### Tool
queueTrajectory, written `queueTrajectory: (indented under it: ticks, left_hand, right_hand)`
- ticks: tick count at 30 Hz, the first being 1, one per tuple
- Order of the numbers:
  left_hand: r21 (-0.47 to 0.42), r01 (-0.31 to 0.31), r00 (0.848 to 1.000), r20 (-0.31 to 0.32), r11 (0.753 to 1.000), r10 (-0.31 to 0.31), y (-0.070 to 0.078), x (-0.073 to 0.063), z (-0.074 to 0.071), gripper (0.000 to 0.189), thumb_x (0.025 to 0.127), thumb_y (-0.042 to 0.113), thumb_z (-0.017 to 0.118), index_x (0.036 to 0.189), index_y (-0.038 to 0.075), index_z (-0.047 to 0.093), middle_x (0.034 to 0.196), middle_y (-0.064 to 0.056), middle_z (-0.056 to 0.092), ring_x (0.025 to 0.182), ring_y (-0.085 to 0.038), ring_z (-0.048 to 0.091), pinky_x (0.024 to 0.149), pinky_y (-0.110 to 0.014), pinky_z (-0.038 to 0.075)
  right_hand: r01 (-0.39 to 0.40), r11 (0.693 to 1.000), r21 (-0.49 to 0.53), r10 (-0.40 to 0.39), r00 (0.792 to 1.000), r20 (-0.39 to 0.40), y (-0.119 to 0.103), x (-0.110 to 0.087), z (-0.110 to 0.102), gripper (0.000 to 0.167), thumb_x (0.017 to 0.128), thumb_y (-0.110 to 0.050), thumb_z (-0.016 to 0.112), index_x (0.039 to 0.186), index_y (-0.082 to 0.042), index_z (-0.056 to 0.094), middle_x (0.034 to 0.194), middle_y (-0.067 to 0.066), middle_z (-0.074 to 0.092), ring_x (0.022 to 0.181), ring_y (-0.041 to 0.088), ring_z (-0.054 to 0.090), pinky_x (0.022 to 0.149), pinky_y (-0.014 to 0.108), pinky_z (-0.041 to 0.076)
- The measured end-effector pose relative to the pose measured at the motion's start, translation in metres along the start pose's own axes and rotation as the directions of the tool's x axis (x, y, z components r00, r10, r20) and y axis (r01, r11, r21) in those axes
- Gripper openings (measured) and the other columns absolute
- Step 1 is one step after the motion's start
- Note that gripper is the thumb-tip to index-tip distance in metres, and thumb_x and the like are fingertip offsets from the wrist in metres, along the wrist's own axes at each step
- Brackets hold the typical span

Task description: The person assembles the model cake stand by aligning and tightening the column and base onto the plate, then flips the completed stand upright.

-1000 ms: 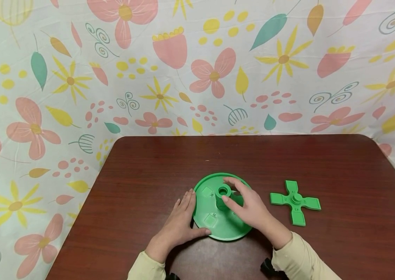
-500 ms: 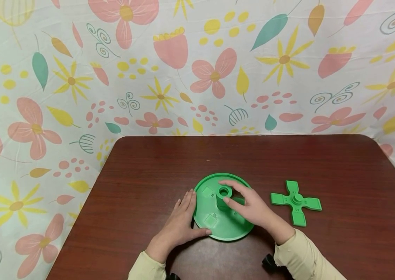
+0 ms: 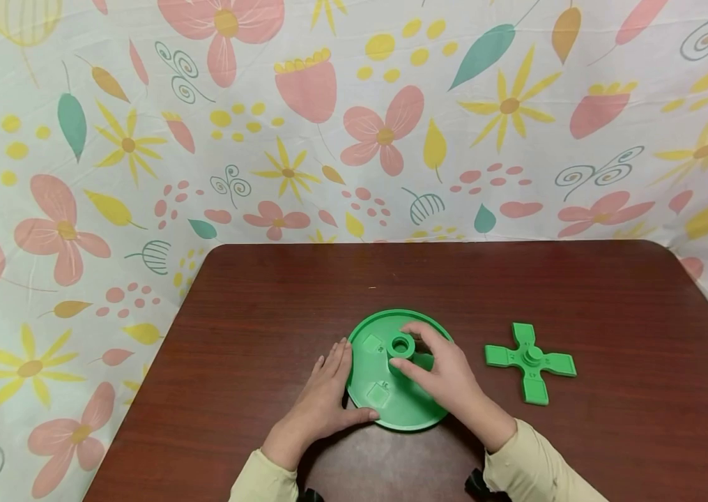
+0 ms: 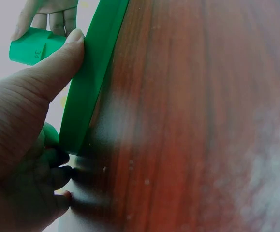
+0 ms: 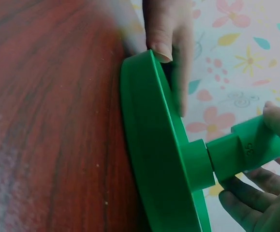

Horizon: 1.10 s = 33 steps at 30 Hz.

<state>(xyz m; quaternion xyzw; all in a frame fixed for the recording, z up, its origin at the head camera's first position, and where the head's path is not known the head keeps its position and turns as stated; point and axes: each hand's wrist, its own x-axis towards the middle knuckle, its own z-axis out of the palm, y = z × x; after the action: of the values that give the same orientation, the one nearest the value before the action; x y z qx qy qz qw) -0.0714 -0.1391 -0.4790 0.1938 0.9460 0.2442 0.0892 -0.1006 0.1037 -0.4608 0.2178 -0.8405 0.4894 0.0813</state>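
A round green disc with a raised rim (image 3: pixel 404 424) lies flat on the table. At its centre stands a hollow green tube (image 3: pixel 401 346), over a short thicker stub (image 5: pixel 198 165) in the right wrist view, where a thin seam shows between them. My right hand (image 3: pixel 451 373) grips the tube between thumb and curled fingers. With fingers extended along the disc's left edge, my left hand (image 3: pixel 322 404) steadies it; the thumb (image 4: pixel 65 60) rests on the near rim. Embossed numbers mark the tube and disc.
To the right of the disc lies a flat green four-armed cross (image 3: pixel 532 357) with a round knob at its middle. The brown table (image 3: pixel 279 293) meets a flower-patterned cloth (image 3: pixel 354 139) behind and to the sides.
My right hand has turned slightly around the tube, its thumb shifting left across the front and the wrist swinging a little left. The left hand and the cross have stayed put.
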Motion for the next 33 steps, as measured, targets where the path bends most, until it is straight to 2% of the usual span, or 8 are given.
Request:
queueTrajectory:
  ticks: [6,12,15,18,25,33]
  left_hand:
    - [-0.003,0.0,1.0,-0.003,1.0,0.0,0.0,0.001,-0.001,0.118,0.077,0.067,0.069,0.156,0.003,0.009,0.163,-0.013,0.009,0.149,-0.027,0.007,0.118,-0.05,0.013]
    - [-0.003,-0.002,1.0,0.0,1.0,0.002,0.0,0.001,-0.001,0.118,0.077,0.065,0.071,0.156,0.002,0.008,0.163,-0.013,0.009,0.149,-0.027,0.007,0.118,-0.05,0.013]
    - [-0.003,0.0,1.0,0.005,1.0,0.0,-0.001,0.001,0.0,0.118,0.077,0.065,0.07,0.156,0.003,0.008,0.163,-0.012,0.009,0.149,-0.026,0.006,0.118,-0.05,0.013]
    - [0.0,-0.002,1.0,0.007,1.0,0.002,-0.001,0.001,0.001,0.118,0.077,0.067,0.069,0.156,0.003,0.008,0.163,-0.012,0.009,0.149,-0.026,0.006,0.118,-0.05,0.013]
    - [-0.001,-0.003,1.0,0.0,1.0,0.003,-0.001,0.0,0.0,0.118,0.077,0.066,0.07,0.156,0.003,0.008,0.163,-0.012,0.009,0.149,-0.026,0.006,0.118,-0.049,0.013]
    - [-0.016,0.001,1.0,-0.003,1.0,-0.002,0.0,-0.001,-0.001,0.118,0.078,0.064,0.071,0.156,0.003,0.008,0.163,-0.012,0.009,0.149,-0.026,0.006,0.118,-0.049,0.012]
  right_hand:
    - [0.008,1.0,-0.018,-0.008,1.0,0.008,0.0,0.002,-0.001,0.055,0.085,-0.028,0.077,0.133,-0.015,0.052,0.126,0.0,0.061,0.115,0.017,0.059,0.088,0.042,0.052]
    - [0.072,0.995,0.061,-0.08,0.989,0.125,0.004,0.008,-0.006,0.055,0.097,-0.019,0.062,0.147,-0.013,0.042,0.141,0.006,0.052,0.129,0.021,0.048,0.094,0.048,0.048]
    - [0.1,0.991,0.088,-0.115,0.976,0.184,0.005,0.01,-0.009,0.052,0.098,-0.015,0.06,0.147,-0.012,0.043,0.141,0.006,0.052,0.13,0.021,0.048,0.096,0.046,0.047]
    - [0.094,0.992,0.08,-0.109,0.972,0.208,0.005,0.012,-0.012,0.049,0.097,-0.017,0.061,0.144,-0.012,0.048,0.14,0.003,0.054,0.129,0.018,0.049,0.098,0.043,0.047]
    - [0.025,0.998,0.058,-0.035,0.982,0.187,0.003,0.01,-0.013,0.046,0.094,-0.027,0.067,0.137,-0.021,0.054,0.136,-0.005,0.056,0.121,0.013,0.055,0.093,0.039,0.05]
    - [-0.023,1.0,0.021,0.022,0.996,0.081,0.001,0.005,-0.004,0.048,0.088,-0.031,0.074,0.131,-0.016,0.057,0.123,-0.005,0.062,0.109,0.011,0.06,0.087,0.042,0.053]
